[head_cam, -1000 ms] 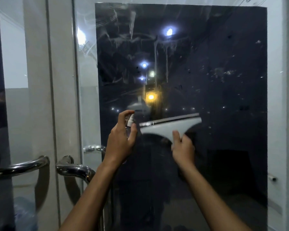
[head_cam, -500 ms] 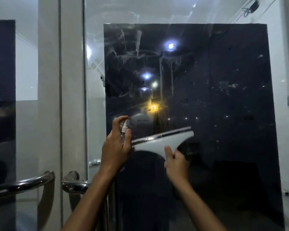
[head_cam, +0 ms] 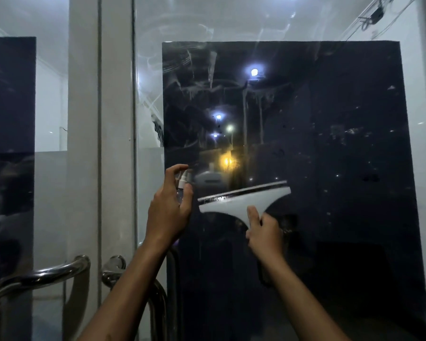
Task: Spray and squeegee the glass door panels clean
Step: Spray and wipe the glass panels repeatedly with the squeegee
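The right glass door panel (head_cam: 330,193) fills most of the view, dark, with drip streaks and smears near its top. My left hand (head_cam: 169,210) grips a small clear spray bottle (head_cam: 182,184), its index finger raised over the white nozzle, which points at the glass. A white squeegee (head_cam: 239,199) lies with its blade against the glass, tilted up to the right. My right hand (head_cam: 265,231) grips its handle from below.
A pale door frame (head_cam: 101,143) separates this panel from the left glass panel (head_cam: 10,143). Curved chrome door handles (head_cam: 40,276) (head_cam: 113,269) stick out at lower left, close to my left forearm. Lights reflect in the glass.
Both hands have kept their hold and their spacing. The view has tilted up, so the hands sit lower in the frame and more of the panel's top shows.
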Available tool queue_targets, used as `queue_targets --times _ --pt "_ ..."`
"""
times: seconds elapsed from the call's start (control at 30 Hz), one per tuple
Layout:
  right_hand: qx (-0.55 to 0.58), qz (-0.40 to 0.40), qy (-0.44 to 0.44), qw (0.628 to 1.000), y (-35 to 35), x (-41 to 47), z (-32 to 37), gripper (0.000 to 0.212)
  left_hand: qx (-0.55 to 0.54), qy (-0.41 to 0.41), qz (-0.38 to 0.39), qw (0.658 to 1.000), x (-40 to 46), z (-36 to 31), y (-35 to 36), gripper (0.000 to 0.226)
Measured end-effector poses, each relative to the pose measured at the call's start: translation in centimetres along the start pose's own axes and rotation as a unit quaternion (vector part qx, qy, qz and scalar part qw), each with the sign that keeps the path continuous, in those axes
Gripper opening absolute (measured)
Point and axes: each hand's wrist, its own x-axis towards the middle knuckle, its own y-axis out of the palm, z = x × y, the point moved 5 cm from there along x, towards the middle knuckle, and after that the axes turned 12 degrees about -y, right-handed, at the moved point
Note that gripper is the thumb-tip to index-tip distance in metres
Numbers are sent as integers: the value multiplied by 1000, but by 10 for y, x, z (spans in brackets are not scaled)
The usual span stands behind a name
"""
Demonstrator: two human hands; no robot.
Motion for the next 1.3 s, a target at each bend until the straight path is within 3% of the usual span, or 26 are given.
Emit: queue_targets --times 0.13,0.23,0.37,0.5,0.77,1.03,1.3 --pt "-33 -32 -43 998 12 90 54 60 6 -10 -32 999 9 -2 -16 33" --pt "-33 -48 -66 996 19 130 91 60 0 -13 -45 999 15 2 -28 32" --pt "-38 -20 -46 998 37 75 66 64 -6 -17 -48 999 18 9 -39 33" --pt "50 46 6 998 58 0 47 47 -3 -13 -45 999 21 10 -42 35" --pt "53 0 -37 998 77 106 138 49 -11 -5 -47 999 38 14 -49 34" --pt "80 33 8 996 81 9 83 44 2 -13 -37 999 42 28 -58 34" --pt "62 -13 -39 997 86 138 183 48 2 20 -60 998 80 17 -72 35"
